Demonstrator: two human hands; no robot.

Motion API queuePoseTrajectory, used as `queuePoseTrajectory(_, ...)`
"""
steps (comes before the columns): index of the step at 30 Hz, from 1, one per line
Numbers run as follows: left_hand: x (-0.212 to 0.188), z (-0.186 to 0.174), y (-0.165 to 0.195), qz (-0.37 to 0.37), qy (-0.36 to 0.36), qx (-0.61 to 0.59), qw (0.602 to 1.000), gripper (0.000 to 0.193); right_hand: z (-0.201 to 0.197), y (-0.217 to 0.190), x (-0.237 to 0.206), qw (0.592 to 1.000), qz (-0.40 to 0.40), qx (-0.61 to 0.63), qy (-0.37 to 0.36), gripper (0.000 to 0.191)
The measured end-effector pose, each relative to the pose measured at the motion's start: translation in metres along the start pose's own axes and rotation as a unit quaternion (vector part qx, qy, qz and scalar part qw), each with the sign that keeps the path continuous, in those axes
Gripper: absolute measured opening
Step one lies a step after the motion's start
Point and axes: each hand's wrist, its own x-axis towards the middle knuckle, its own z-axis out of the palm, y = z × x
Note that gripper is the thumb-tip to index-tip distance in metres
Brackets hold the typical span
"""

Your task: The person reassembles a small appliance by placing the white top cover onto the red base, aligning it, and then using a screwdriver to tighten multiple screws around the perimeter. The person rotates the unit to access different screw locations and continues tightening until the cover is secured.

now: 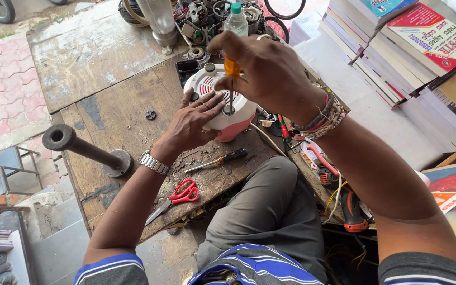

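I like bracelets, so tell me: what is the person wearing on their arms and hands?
The left hand has a silver metal watch at the wrist. The right hand has a ring on one finger and several bracelets at the wrist: beaded ones and a red band. Both arms are bare up to short sleeves, blue with white stripes and a dark grey edge.

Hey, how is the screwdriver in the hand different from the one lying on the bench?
The orange-handled screwdriver stands upright, gripped by the right hand, its shaft down in the white and pink appliance that the left hand steadies. The black-handled screwdriver lies flat and untouched on the wooden bench, near the red scissors. Handle colours differ: orange against black. Both have thin metal shafts.
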Motion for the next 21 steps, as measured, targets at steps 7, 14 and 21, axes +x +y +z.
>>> queuePoseTrajectory(7, 0.001, 0.001, -0.001, 0.005, 0.002, 0.004, 1.000, 0.085, 0.002, 0.007, 0.009, 0.992, 0.006, 0.111, -0.050, 0.051)
queuePoseTrajectory(14, 0.000, 0.001, -0.001, 0.001, -0.002, 0.005, 1.000, 0.084, 0.006, 0.010, 0.010, 0.991, -0.061, 0.112, -0.030, 0.051)
queuePoseTrajectory(21, 0.001, 0.001, -0.001, 0.006, 0.011, 0.005, 1.000, 0.081, 0.006, 0.005, 0.006, 0.997, 0.056, -0.016, -0.047, 0.056)
